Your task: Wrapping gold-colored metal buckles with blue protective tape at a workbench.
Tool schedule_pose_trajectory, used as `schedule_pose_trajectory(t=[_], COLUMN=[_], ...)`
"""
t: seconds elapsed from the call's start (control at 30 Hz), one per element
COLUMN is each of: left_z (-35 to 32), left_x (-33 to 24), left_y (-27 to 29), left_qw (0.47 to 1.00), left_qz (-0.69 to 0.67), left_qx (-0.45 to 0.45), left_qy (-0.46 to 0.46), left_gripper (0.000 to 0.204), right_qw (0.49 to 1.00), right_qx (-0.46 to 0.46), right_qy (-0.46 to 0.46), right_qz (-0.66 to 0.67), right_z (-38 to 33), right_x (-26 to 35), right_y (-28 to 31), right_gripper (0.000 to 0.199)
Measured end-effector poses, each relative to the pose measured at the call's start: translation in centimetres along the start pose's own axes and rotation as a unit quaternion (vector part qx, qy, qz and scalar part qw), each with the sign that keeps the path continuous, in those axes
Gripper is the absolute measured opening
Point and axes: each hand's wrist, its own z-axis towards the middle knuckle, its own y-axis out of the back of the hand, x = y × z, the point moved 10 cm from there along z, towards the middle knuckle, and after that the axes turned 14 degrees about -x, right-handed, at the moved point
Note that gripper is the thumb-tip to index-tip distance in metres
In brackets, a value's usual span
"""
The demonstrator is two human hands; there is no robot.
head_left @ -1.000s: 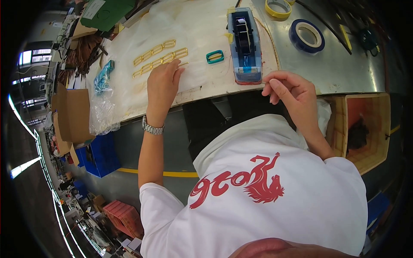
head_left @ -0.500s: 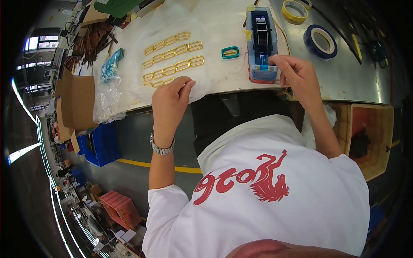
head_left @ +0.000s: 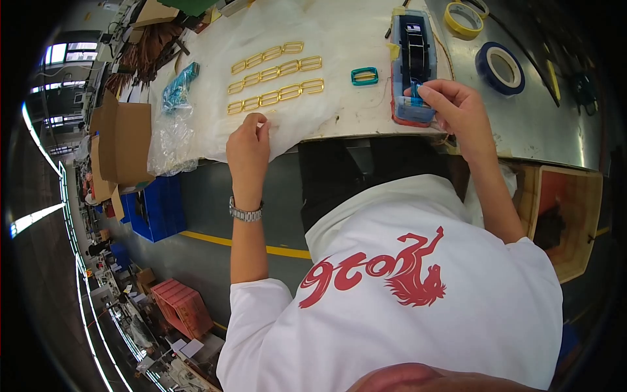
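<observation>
So the pale work table [head_left: 356,49] takes up most of the far side, with an open cardboard box [head_left: 124,140] off its left edge and a crumpled clear plastic bag [head_left: 171,140] right beside that. Blue tape dispenser [head_left: 428,65] sits right of centre, its near end partly blocked by the right hand [head_left: 460,114]. Farther right there's a dark blue tape roll [head_left: 484,65] and a yellow tape roll [head_left: 460,27].

Right hand's reaching in with thumb and index narrowed at the dispenser's tape; can't tell if it's gripping. Left hand [head_left: 248,144] is knuckles up, fingers curled narrow, can't tell if it holds anything. Just beyond it lie 3 rows of gold buckles [head_left: 269,98], and 1 teal-wrapped buckle [head_left: 364,76] sits between them and the dispenser.
</observation>
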Motion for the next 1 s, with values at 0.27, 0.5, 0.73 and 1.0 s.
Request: schedule_pose_trajectory(t=[0.27,0.5,0.73,1.0], left_z=[1.4,-1.1,-2.3,0.0], left_x=[-2.6,-6.3,-1.4,-2.6], left_y=[1.0,1.4,1.7,0.1], left_qw=[0.999,0.969,0.997,0.989], left_qz=[0.024,-0.076,-0.062,0.055], left_qx=[-0.007,-0.018,-0.013,0.005], left_qy=[-0.047,-0.236,-0.034,-0.139], left_gripper=[0.022,0.029,0.016,0.010], right_qw=[1.000,1.000,1.000,0.998], right_qx=[-0.005,-0.011,-0.003,0.004], right_qy=[0.001,-0.007,0.011,-0.027], right_qz=[0.009,0.023,0.023,0.053], right_z=[-0.4,-0.9,-0.7,-0.7], right_x=[0.0,0.7,0.8,0.3], right_y=[-0.1,-0.3,-0.1,-0.6], right_gripper=[0.024,0.029,0.029,0.025])
